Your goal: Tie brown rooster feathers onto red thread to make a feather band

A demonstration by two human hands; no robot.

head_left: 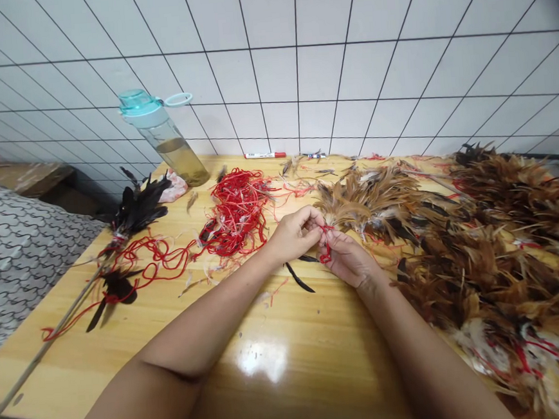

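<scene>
My left hand [301, 232] and my right hand [345, 256] meet above the middle of the table, fingertips pinched close together. Between them is a short red string [327, 252], gripped by both hands, with a loop hanging below the fingers. Just behind my fingers lies a bunch of light brown feathers [370, 199]; whether the string joins it is hidden. A thin black feather [299, 279] rests on the wood below my left hand. Left of my hands is a tangled heap of red string [241, 212].
A bottle with a turquoise lid [172, 140] stands at the back left. A stick [43, 347] tipped with black feathers [138, 204] juts past the table's left edge. Brown feather bunches [477, 265] cover the right side. A marker [265, 155] lies by the tiled wall [273, 74].
</scene>
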